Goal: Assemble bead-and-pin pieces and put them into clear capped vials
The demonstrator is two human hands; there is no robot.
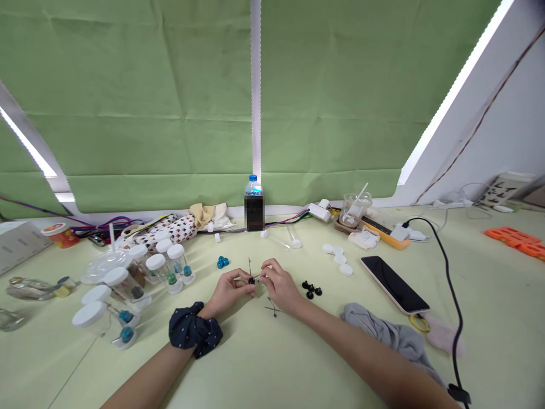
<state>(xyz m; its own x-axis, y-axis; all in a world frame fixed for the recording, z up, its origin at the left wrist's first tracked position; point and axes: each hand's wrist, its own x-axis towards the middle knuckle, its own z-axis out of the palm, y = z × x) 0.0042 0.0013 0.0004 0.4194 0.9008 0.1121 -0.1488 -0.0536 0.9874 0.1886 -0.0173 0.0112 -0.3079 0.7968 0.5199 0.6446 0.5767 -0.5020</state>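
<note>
My left hand (230, 291) and my right hand (277, 284) meet over the pale green table (264, 363), fingers pinched together on a small black bead (251, 280) with thin metal pins sticking out of it. One pin points up from the bead. A dark scrunchie (194, 335) sits on my left wrist. A second crossed-pin piece (272, 308) lies on the table under my right hand. Loose black beads (311, 289) rest just right of my right hand, blue beads (222, 262) just beyond my left.
Several white-capped clear jars (128, 278) crowd the left side. White caps (339, 259), a phone (394, 284), a grey cloth (392, 335) and a black cable (447, 284) lie at the right. A water bottle (254, 201) stands at the back by the green blinds.
</note>
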